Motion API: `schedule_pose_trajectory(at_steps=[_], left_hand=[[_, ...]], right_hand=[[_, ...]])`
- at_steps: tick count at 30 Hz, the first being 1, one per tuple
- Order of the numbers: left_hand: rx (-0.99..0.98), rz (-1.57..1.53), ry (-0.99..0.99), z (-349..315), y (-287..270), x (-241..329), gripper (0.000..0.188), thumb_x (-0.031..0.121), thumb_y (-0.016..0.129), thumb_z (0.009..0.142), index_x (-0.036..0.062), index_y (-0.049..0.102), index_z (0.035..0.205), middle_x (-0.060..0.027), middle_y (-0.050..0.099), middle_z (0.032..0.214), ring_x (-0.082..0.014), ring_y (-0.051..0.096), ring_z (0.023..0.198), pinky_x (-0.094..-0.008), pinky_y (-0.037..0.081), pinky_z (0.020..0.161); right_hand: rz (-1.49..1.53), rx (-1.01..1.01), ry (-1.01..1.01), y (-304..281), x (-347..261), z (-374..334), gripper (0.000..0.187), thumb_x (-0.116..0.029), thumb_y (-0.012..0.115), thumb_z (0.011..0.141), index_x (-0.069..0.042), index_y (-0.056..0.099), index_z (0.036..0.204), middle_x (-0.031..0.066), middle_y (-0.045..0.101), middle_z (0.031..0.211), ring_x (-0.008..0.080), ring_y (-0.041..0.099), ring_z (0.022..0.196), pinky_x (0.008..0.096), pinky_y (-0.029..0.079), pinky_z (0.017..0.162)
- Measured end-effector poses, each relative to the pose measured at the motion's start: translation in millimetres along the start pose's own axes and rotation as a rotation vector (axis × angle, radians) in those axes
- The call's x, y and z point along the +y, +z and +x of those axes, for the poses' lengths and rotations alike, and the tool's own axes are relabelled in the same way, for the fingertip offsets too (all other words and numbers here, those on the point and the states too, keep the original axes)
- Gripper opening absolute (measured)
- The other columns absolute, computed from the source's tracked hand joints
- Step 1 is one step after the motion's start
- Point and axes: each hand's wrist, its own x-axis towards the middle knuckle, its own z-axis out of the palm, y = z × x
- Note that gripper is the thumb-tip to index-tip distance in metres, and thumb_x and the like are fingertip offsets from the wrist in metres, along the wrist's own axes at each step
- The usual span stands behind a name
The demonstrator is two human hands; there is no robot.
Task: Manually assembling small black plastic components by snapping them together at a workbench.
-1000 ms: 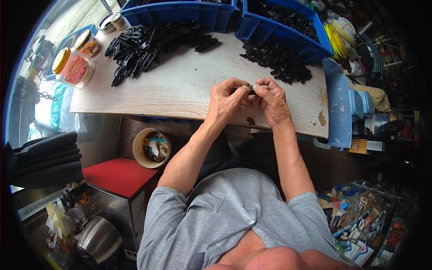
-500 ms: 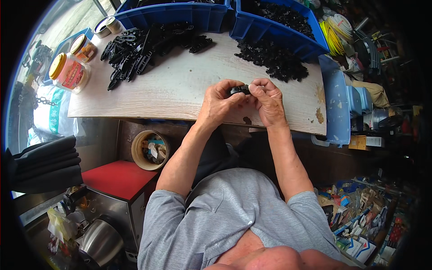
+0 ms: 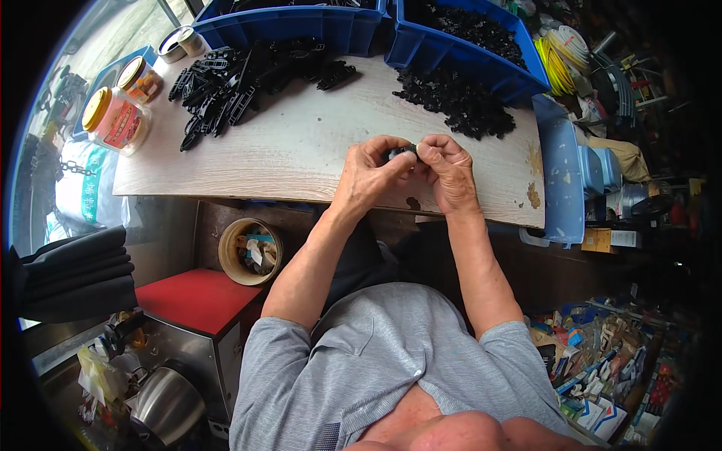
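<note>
Wood bench (image 3: 301, 158) below me, blue bins (image 3: 316, 26) at 12 o'clock. I have my left hand (image 3: 370, 177) and right hand (image 3: 450, 174) pinched together on a small black part (image 3: 401, 152) at bench centre. Black piles (image 3: 233, 83) at 10 and 1.

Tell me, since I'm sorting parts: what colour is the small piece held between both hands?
Black, seen in the head view: the small piece.

Black parts (image 3: 237, 86) are lying on a pale wood-grain table (image 3: 301, 150), beside blue bins (image 3: 316, 26). A grey shirt (image 3: 376, 361) is showing below, near a red box (image 3: 199, 297) and yellow-lidded jars (image 3: 113, 116).
</note>
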Motion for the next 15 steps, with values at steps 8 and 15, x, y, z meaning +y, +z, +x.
schedule_pose_trajectory(at_steps=[8, 15], left_hand=[[0.152, -0.142, -0.004, -1, 4, -6, 0.018, 0.012, 0.070, 0.092, -0.0044, 0.069, 0.098, -0.0071, 0.069, 0.081, -0.0102, 0.063, 0.064, -0.0231, 0.054, 0.061], [0.103, -0.204, -0.029, -2, 1, -3, 0.016, 0.011, 0.069, 0.092, -0.0035, 0.070, 0.098, -0.0072, 0.068, 0.079, -0.0101, 0.062, 0.062, -0.0229, 0.054, 0.059]], right_hand=[[-0.185, 0.040, 0.002, 17, -15, -2, 0.020, -0.021, 0.075, 0.088, -0.007, 0.063, 0.094, 0.0018, 0.062, 0.074, 0.0109, 0.059, 0.059, 0.0279, 0.055, 0.060], [-0.258, -0.043, 0.074, 16, -13, -6, 0.030, -0.029, 0.071, 0.087, -0.006, 0.058, 0.072, -0.0004, 0.049, 0.056, 0.0108, 0.052, 0.043, 0.0301, 0.050, 0.040]])
